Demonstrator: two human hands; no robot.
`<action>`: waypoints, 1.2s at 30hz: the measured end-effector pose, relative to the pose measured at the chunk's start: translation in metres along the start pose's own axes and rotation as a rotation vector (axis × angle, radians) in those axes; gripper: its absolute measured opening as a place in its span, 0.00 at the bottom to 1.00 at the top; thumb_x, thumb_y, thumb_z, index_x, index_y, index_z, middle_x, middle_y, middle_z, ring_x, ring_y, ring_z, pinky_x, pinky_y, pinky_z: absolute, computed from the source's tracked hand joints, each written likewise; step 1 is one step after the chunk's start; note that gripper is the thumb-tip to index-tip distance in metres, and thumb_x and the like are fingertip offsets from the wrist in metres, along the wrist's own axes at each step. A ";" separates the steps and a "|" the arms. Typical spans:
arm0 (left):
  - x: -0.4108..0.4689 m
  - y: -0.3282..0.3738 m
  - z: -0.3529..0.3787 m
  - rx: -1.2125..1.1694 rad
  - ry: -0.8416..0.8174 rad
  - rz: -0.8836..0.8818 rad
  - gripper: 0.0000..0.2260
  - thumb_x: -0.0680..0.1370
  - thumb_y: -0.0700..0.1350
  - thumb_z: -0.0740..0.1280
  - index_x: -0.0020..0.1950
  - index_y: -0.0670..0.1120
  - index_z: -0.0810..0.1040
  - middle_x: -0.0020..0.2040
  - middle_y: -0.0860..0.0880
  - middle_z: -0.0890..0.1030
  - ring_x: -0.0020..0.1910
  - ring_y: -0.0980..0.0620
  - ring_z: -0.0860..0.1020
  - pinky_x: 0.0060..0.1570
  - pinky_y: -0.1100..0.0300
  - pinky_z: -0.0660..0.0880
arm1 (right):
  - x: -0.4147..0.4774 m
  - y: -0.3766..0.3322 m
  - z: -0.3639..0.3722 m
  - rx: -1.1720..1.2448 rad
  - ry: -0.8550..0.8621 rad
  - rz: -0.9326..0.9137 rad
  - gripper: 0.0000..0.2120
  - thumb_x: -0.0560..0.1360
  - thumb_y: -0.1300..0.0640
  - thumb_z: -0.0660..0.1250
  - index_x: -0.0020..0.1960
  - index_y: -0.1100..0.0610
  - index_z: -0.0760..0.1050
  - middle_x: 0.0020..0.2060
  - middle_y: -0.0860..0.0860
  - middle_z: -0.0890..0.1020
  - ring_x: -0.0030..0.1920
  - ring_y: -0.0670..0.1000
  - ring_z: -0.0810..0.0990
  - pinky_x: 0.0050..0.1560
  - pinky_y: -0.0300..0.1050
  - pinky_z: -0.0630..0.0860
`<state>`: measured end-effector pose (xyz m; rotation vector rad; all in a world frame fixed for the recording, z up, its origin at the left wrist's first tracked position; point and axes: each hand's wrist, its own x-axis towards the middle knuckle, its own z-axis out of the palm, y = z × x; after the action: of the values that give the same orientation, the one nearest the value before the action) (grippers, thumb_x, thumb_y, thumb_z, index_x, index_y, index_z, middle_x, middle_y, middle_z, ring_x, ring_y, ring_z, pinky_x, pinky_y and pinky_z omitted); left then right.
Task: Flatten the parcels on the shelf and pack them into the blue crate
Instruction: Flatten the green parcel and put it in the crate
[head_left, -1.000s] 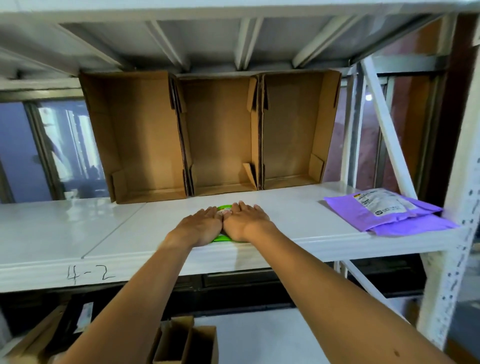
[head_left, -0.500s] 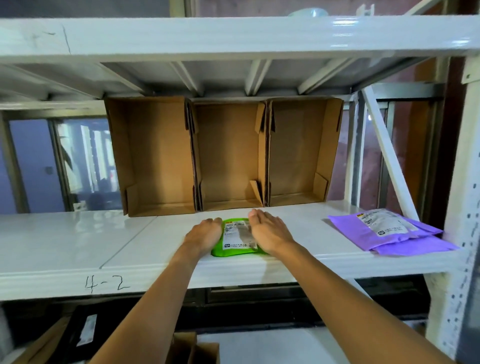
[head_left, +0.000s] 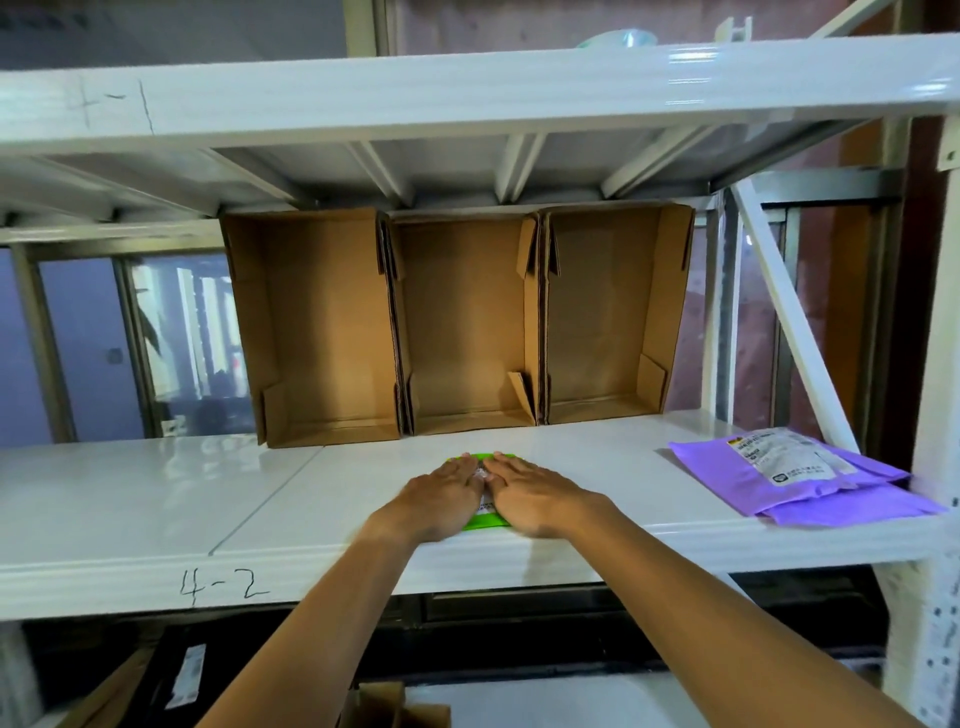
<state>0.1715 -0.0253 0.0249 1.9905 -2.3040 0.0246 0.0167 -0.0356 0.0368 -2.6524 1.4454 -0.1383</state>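
On white shelf (head_left: 156, 493), flattening green parcel (head_left: 483, 521) under left hand (head_left: 441, 499) and right hand (head_left: 535, 501), fingers straight, grasping nothing. Next, judged: pinching an edge, lifting toward blue crate, unseen.

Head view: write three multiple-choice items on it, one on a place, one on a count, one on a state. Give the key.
1. Where do the purple plastic mailer parcels lie? A at the right end of the white metal shelf; B on the floor; C in a crate.
2. How many open brown cardboard boxes stand at the back? A two; B three; C five.
3. How do the left hand and right hand meet the flat green plastic parcel? A both press flat on it; B one lifts it; C neither touches it.
Key: A, they lie beside the right upright; B, three stand side by side; A, straight fingers cover it.
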 end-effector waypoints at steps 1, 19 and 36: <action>0.001 0.000 -0.001 -0.003 -0.001 0.000 0.24 0.87 0.50 0.43 0.82 0.42 0.50 0.83 0.47 0.48 0.81 0.50 0.47 0.78 0.48 0.52 | 0.002 0.000 0.000 -0.011 -0.009 0.002 0.25 0.86 0.53 0.41 0.81 0.55 0.41 0.81 0.50 0.43 0.80 0.49 0.42 0.78 0.46 0.42; -0.016 0.012 -0.001 -0.134 0.082 -0.242 0.27 0.84 0.58 0.44 0.80 0.47 0.59 0.80 0.44 0.60 0.78 0.45 0.60 0.74 0.47 0.59 | -0.001 -0.018 0.001 -0.002 -0.048 0.153 0.28 0.85 0.48 0.45 0.82 0.52 0.43 0.81 0.49 0.43 0.80 0.53 0.41 0.79 0.59 0.48; -0.065 0.022 -0.010 -1.014 0.348 -0.331 0.12 0.75 0.41 0.74 0.58 0.44 0.85 0.56 0.48 0.84 0.53 0.52 0.81 0.53 0.61 0.77 | -0.066 -0.018 0.012 0.332 0.284 0.313 0.38 0.75 0.37 0.65 0.74 0.59 0.59 0.65 0.56 0.77 0.63 0.58 0.76 0.63 0.52 0.72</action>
<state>0.1598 0.0424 0.0306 1.5780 -1.3007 -0.6254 -0.0024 0.0299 0.0257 -2.1793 1.7224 -0.6821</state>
